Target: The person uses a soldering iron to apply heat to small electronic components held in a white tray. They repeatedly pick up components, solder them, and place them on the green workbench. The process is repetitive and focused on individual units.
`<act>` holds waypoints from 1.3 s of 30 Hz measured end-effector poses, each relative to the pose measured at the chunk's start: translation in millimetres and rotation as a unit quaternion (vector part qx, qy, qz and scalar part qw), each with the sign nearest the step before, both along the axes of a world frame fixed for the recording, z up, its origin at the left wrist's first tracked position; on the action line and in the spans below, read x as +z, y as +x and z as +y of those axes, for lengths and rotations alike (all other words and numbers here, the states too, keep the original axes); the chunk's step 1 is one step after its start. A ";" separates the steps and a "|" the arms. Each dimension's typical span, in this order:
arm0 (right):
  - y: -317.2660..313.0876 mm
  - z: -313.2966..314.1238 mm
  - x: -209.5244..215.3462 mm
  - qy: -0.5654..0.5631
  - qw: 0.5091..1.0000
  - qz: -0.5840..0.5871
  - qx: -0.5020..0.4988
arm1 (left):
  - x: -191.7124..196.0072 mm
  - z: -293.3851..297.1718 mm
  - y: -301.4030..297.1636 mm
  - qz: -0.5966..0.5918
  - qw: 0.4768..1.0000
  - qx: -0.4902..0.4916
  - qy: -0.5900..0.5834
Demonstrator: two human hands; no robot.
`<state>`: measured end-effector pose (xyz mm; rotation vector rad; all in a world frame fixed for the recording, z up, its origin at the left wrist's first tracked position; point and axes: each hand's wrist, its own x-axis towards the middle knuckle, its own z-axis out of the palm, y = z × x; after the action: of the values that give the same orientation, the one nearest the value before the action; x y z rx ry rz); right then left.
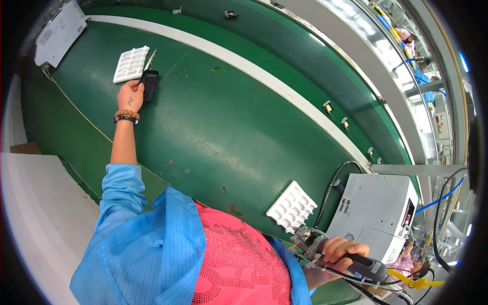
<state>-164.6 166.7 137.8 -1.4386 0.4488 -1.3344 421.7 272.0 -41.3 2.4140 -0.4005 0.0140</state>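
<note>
Black part [149, 83] lies on the belt [213, 122], left hand [130, 96] grasping it beside a white tray [130, 64]. Right hand [341, 251] grips a tool [366, 267]; work on the part looks unstarted

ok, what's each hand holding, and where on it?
Left hand rests on the near end of a small black rectangular device on the green belt; grip unclear. Right hand wraps the grey handle of a corded tool.

A dark green conveyor belt [213, 122] with a white edge stripe carries two white moulded trays [130, 64] and a black device [149, 84], beside a light grey machine [373, 211], a blue pinstriped coat [147, 244] and a pink studded shirt [239, 264].
</note>
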 end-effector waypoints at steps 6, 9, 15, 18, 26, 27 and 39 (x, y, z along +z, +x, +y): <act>-1.4 -1.5 3.3 -0.014 1.000 -0.002 -0.018 | 29.6 -2.8 -15.0 -0.263 0.948 -0.014 0.178; -0.7 -2.4 9.4 -0.015 0.999 0.003 -0.028 | 55.3 -36.2 -49.0 -0.294 0.953 -0.063 0.046; -11.5 -3.6 13.2 -0.024 0.997 -0.004 -0.066 | 62.3 -175.7 -163.8 -0.190 0.882 -0.407 -0.145; -17.3 -1.2 12.2 -0.032 0.997 -0.012 -0.071 | 50.4 -265.2 -219.3 -0.121 0.781 -0.582 -0.191; -31.9 14.2 15.7 -0.053 0.994 0.012 -0.092 | -5.4 -425.8 -275.1 -0.171 0.611 -0.772 -0.042; -33.7 16.7 15.4 -0.055 0.994 0.012 -0.095 | -13.0 -433.8 -273.5 -0.170 0.598 -0.782 -0.037; -33.6 5.5 13.1 -0.084 0.995 -0.005 -0.048 | 1.3 -398.5 -285.9 -0.109 0.704 -0.698 -0.076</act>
<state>-198.1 172.2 150.9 -1.5630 0.4112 -1.4859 135.8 -126.4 -40.0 1.3805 -2.1051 -0.3221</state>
